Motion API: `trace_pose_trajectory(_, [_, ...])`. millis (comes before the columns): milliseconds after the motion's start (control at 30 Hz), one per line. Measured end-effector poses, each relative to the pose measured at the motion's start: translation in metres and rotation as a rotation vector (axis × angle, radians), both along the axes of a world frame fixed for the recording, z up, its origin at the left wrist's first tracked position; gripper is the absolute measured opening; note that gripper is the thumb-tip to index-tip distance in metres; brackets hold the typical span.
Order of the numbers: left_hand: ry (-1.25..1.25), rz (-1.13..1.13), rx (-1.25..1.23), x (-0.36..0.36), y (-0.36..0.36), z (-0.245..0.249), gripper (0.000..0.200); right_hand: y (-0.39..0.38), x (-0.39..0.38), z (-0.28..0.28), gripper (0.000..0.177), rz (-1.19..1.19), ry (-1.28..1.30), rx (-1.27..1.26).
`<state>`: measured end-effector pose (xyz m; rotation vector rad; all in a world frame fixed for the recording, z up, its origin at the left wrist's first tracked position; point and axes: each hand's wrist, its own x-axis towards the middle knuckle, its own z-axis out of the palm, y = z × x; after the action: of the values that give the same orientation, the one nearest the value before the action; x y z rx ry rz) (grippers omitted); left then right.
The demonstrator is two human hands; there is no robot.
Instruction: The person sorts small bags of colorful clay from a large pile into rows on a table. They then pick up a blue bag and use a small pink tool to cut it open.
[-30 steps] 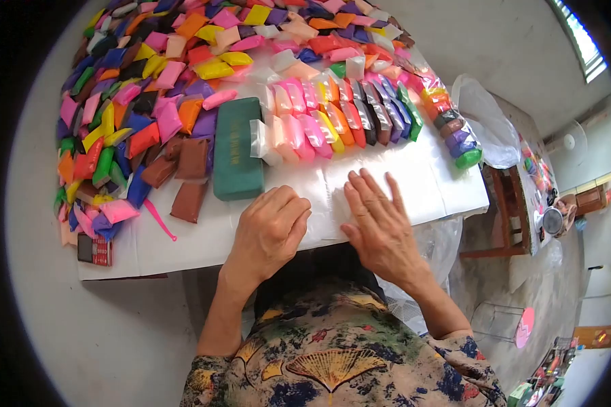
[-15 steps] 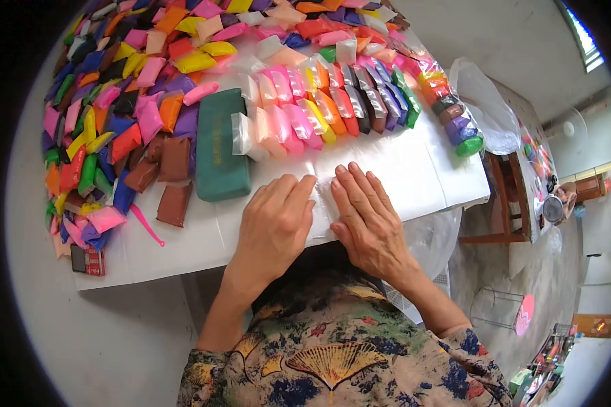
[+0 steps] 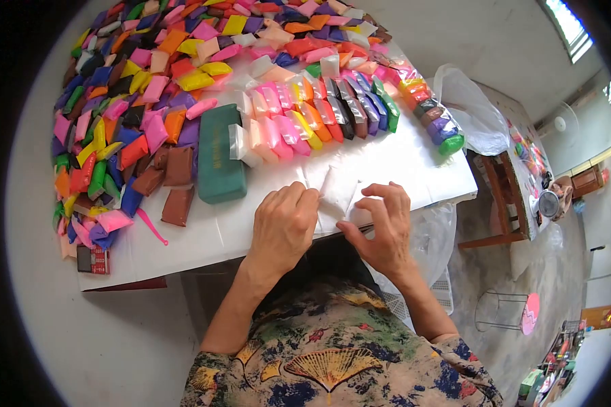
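A small white packet (image 3: 338, 191) lies near the table's front edge, between my two hands. My left hand (image 3: 283, 222) is closed, its curled fingers at the packet's left edge; the fingertips are hidden. To the right of the packet, my right hand (image 3: 385, 230) is open, with thumb and fingers apart and nothing in them. Just beyond stand two rows of coloured packets (image 3: 305, 132), running from white and pink through yellow, red and black to green. A dark green case (image 3: 222, 156) lies to the left of these rows.
Many loose coloured packets (image 3: 156, 88) cover the left and far parts of the white table (image 3: 204, 244). A pink strip (image 3: 151, 226) and a small red-and-black device (image 3: 94, 260) lie at the front left. A clear plastic bag (image 3: 468, 112) hangs off the right side. A pink-topped stool (image 3: 530, 313) stands beyond.
My right hand has lifted from lying flat and spread its fingers, uncovering the white packet. My left hand stays curled beside it. The view has shifted slightly.
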<state>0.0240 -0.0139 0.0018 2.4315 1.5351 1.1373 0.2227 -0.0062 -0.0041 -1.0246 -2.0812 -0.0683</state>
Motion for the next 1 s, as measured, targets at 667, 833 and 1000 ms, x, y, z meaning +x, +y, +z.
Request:
trace_pose_trajectory(667, [0.091, 0.018, 0.140, 0.000, -0.010, -0.004, 0.019, -0.004, -0.016, 0.010, 0.048, -0.051, 0.254, -0.266])
trace_pose_trajectory(833, [0.115, 0.056, 0.228, 0.000, -0.018, -0.008, 0.021, 0.004, -0.031, 0.017, 0.071, -0.050, 0.545, -0.628])
trace_pose_trajectory(1000, [0.071, 0.121, 0.242, -0.007, -0.027, -0.009, 0.025, 0.009, -0.038, 0.016, 0.064, 0.151, 0.816, -0.906])
